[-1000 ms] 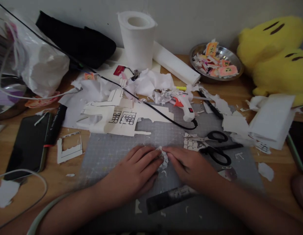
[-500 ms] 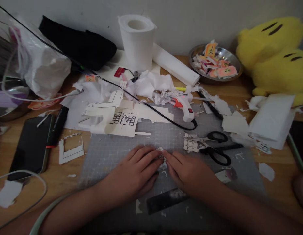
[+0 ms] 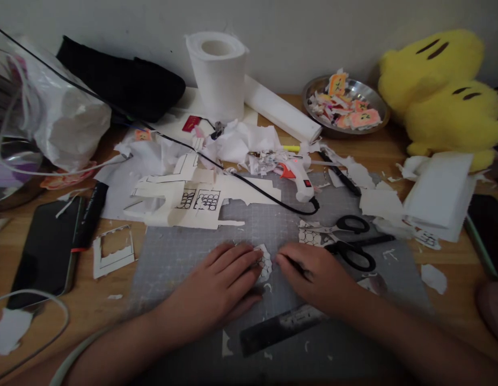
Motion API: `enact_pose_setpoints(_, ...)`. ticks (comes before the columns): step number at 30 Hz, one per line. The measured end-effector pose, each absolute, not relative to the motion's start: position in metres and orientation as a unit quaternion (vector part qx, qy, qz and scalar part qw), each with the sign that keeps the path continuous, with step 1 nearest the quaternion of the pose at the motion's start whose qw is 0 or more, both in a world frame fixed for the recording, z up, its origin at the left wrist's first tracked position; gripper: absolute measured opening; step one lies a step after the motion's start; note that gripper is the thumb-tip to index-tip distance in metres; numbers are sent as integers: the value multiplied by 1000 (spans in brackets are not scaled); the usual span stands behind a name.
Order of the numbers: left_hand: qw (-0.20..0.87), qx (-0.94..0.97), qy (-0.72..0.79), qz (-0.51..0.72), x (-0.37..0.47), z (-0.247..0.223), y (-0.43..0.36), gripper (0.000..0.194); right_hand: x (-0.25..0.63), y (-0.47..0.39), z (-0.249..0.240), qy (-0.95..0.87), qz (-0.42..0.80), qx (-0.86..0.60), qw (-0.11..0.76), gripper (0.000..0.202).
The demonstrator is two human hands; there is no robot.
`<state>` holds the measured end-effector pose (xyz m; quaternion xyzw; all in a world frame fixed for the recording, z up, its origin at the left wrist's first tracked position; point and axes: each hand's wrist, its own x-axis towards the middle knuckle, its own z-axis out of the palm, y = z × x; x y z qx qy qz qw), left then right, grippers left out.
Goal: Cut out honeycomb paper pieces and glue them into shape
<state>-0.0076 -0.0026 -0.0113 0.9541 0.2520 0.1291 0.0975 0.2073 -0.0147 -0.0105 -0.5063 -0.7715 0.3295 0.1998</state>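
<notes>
A small white paper piece with drawn circles (image 3: pixel 265 264) lies on the grey cutting mat (image 3: pixel 164 262). My left hand (image 3: pixel 228 279) rests over its left side, fingers spread and lying flat. To the right of the piece, a small gap away, my right hand (image 3: pixel 307 268) is closed with the fingers curled; whether anything tiny is pinched in it is hidden. Black-handled scissors (image 3: pixel 356 258) lie beyond my right hand, with another circle-patterned piece (image 3: pixel 309 234) by their blades. A dark ruler (image 3: pixel 277 328) lies below the hands.
A white glue gun (image 3: pixel 300 179) with a black cord sits behind the hands, among paper scraps. Cut card (image 3: pixel 200 214) lies behind my left hand. Farther back are a paper roll (image 3: pixel 219 80), a metal bowl (image 3: pixel 373 126) and yellow plush toys (image 3: pixel 442 107). A phone (image 3: pixel 45 252) lies at left.
My right hand has moved right, away from the paper piece and my left hand. More of the circle-patterned piece now shows. The whole view has shifted slightly.
</notes>
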Motion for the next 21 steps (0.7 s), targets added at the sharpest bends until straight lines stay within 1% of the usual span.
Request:
enact_pose_setpoints(3, 90, 954, 250, 138, -7, -12, -3, 26, 208, -16, -13, -784, 323, -489, 203, 21)
enact_pose_setpoints(6, 90, 951, 252, 152, -7, -13, -3, 21, 208, -18, -14, -794, 314, -481, 196, 19)
enact_pose_setpoints(10, 101, 946, 258, 168, -7, -13, -1, 14, 207, -17, -13, -806, 304, -472, 186, 21)
enact_pose_setpoints(14, 115, 945, 259, 161, -7, -12, 1, 13, 209, -17, -12, -830, 288, -447, 170, 22)
enact_pose_setpoints(16, 119, 945, 260, 161, -7, -12, 1, 14, 210, -17, -12, -854, 277, -409, 163, 23)
enact_pose_setpoints(19, 126, 944, 260, 157, -8, -12, 1, 14, 211, -19, -13, -889, 248, -341, 181, 31)
enact_pose_setpoints(21, 130, 945, 256, 157, -9, -12, 1, 14, 211, -19, -14, -894, 236, -329, 193, 32)
